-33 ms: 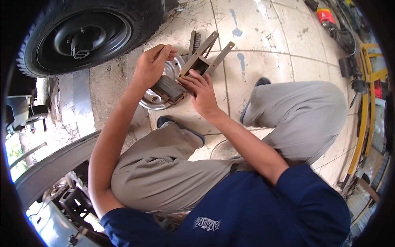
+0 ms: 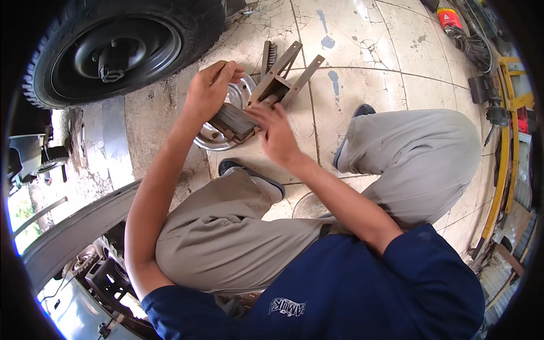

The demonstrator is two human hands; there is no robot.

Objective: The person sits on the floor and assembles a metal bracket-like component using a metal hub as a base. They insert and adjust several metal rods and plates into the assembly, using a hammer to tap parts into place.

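At the upper centre of the frame lies a two-pronged metal bracket point(image 2: 276, 89), its flat bars dull and worn, its near end hidden by my right hand point(image 2: 277, 133). That hand's fingers are stretched out and slightly apart, too blurred for me to tell whether they press the metal. Just left sits a grey, ribbed block point(image 2: 231, 120); whether it joins the bracket is hidden. My left hand point(image 2: 205, 93) hangs above it, fingers bent together, and I cannot tell whether they pinch anything. Underneath, a shiny round metal disc point(image 2: 208, 139) is mostly covered. Beside the prongs stands out a bristled brush point(image 2: 266, 56). A knobbly black tyre point(image 2: 195, 34) is cut off at upper left, above cracked, glossy tiles point(image 2: 368, 54).
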